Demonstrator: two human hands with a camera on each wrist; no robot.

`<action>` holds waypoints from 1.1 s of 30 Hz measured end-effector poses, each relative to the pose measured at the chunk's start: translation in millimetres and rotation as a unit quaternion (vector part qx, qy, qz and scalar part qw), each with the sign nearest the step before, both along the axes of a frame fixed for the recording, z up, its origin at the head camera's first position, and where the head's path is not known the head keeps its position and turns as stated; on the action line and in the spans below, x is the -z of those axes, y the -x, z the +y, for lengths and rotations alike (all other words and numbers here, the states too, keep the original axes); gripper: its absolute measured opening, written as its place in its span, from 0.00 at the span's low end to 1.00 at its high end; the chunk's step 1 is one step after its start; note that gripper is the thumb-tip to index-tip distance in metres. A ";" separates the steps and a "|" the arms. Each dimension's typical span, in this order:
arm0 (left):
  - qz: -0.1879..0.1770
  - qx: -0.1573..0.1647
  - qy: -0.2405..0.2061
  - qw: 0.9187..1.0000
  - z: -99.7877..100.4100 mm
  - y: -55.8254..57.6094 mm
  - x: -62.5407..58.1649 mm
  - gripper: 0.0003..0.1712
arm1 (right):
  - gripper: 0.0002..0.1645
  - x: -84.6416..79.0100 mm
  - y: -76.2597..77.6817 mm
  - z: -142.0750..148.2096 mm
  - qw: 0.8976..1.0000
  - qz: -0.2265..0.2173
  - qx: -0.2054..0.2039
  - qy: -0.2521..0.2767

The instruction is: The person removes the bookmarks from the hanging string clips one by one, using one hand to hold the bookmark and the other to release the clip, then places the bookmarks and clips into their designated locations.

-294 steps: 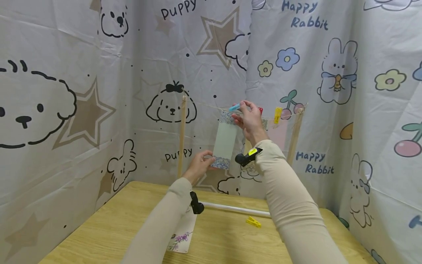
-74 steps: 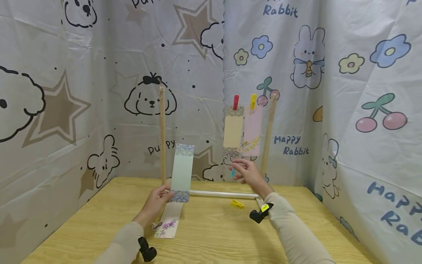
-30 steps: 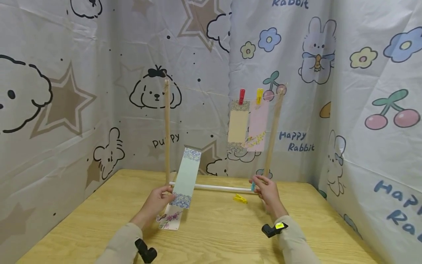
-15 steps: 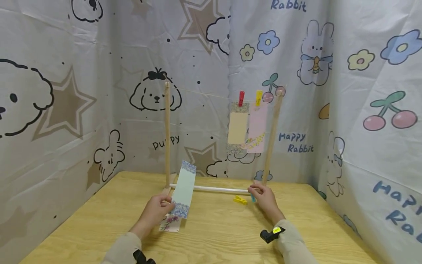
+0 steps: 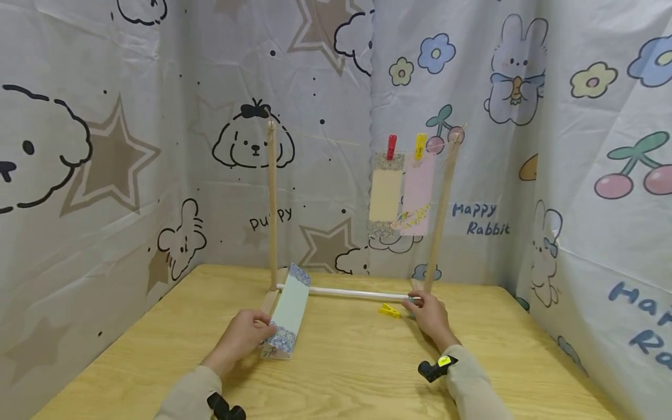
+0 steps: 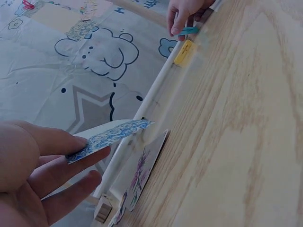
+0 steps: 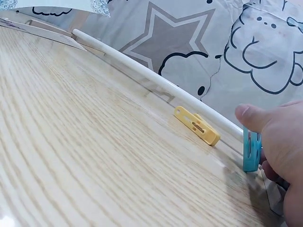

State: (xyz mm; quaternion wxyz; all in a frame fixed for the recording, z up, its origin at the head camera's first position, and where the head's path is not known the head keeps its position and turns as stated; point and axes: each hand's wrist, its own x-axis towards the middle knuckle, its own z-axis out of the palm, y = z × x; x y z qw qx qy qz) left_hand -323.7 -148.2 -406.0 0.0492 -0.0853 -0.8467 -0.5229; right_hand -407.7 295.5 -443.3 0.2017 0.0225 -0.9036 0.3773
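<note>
My left hand [image 5: 238,338] pinches the lower end of a pale green bookmark [image 5: 290,306] with blue lace-patterned ends, thumb on top and fingers beneath. It slants low over a white bookmark [image 6: 144,175] with purple blossoms that lies on the table and is largely covered in the head view. At the right, my right hand [image 5: 431,318] holds a small blue clothespin [image 7: 252,150] between thumb and fingers, low by the tabletop. Just left of it a yellow clothespin [image 7: 196,125] lies on the wood.
A wooden-post rack with a white bottom rod [image 5: 352,293] stands behind both hands, a string across its top. On that string hang a cream bookmark [image 5: 385,192] under a red clothespin [image 5: 391,147] and a pink bookmark [image 5: 418,189] under a yellow one. Printed curtains surround the table [image 5: 336,373].
The green bookmark, earlier held up at the string, has come down over the blossom bookmark in my left hand. My right hand has lowered the blue clothespin from the string to near the table.
</note>
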 end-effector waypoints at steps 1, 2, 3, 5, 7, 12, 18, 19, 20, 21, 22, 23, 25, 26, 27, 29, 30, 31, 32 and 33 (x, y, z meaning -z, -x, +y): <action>0.002 -0.003 0.004 1.000 0.3 0.2 0.2 0.09 | 0.24 -0.3 -0.3 0.3 1.000 -0.001 0.001 -0.003; 0.003 -0.005 0.009 1.000 0.5 0.2 0.0 0.09 | 0.25 -0.4 -0.4 0.5 1.000 0.000 0.002 -0.005; 0.004 -0.009 0.017 1.000 0.5 0.4 0.0 0.10 | 0.25 -0.4 -0.4 0.4 1.000 0.002 0.001 -0.009; 0.000 -0.015 0.033 0.999 -0.2 0.3 -0.2 0.10 | 0.26 -0.1 -0.1 0.4 1.000 0.000 0.003 -0.017; -0.004 -0.014 0.046 0.999 -1.2 0.5 0.0 0.10 | 0.25 0.5 0.1 0.6 1.000 0.000 0.005 -0.024; -0.002 -0.004 0.060 0.998 -2.1 0.8 0.7 0.09 | 0.22 1.6 -0.4 1.3 1.000 0.003 0.005 -0.030; -0.004 -0.003 0.083 0.997 -2.0 0.5 2.5 0.11 | 0.22 3.8 -1.5 1.5 0.999 0.008 -0.001 -0.043; -0.003 -0.003 0.088 0.996 -2.3 0.6 3.1 0.12 | 0.22 4.4 -1.8 1.4 0.999 0.007 0.000 -0.044; -0.001 -0.002 0.094 0.996 -2.8 0.6 3.8 0.13 | 0.23 5.3 -1.9 1.6 0.999 0.005 0.000 -0.044; 0.002 -0.002 0.101 0.995 -3.3 0.8 4.4 0.14 | 0.23 6.2 -2.1 1.7 0.999 0.004 0.000 -0.045; 0.005 -0.002 0.109 0.994 -3.6 0.9 4.7 0.14 | 0.23 6.6 -2.6 1.7 0.999 0.004 0.001 -0.045; 0.010 -0.003 0.117 0.993 -3.9 0.9 5.0 0.15 | 0.23 6.8 -3.1 1.6 0.999 0.003 0.003 -0.046; 0.015 -0.003 0.131 0.991 -4.4 1.4 5.3 0.16 | 0.23 6.5 -3.5 1.5 0.999 0.005 0.004 -0.047; 0.017 -0.003 0.136 0.990 -4.5 1.5 5.2 0.16 | 0.23 6.2 -3.5 1.6 0.999 0.006 0.004 -0.048; 0.020 -0.005 0.144 0.989 -4.6 1.8 5.3 0.16 | 0.23 5.6 -3.8 1.4 0.999 0.007 0.005 -0.048; 0.025 -0.009 0.157 0.987 -4.4 2.2 5.2 0.16 | 0.22 4.0 -4.1 1.1 0.999 0.009 0.005 -0.049; 0.028 -0.012 0.165 0.986 -4.2 2.2 5.0 0.16 | 0.22 3.4 -4.3 1.1 0.999 0.009 0.005 -0.049; 0.031 -0.015 0.173 0.984 -4.0 2.3 4.8 0.15 | 0.22 2.9 -4.5 1.0 0.999 0.009 0.004 -0.048; 0.034 -0.017 0.182 0.983 -3.8 2.3 4.4 0.15 | 0.22 2.4 -4.8 0.8 0.999 0.006 0.006 -0.045; 0.036 -0.020 0.191 0.981 -3.6 2.2 4.2 0.14 | 0.23 2.0 -5.0 0.8 0.999 0.004 0.006 -0.045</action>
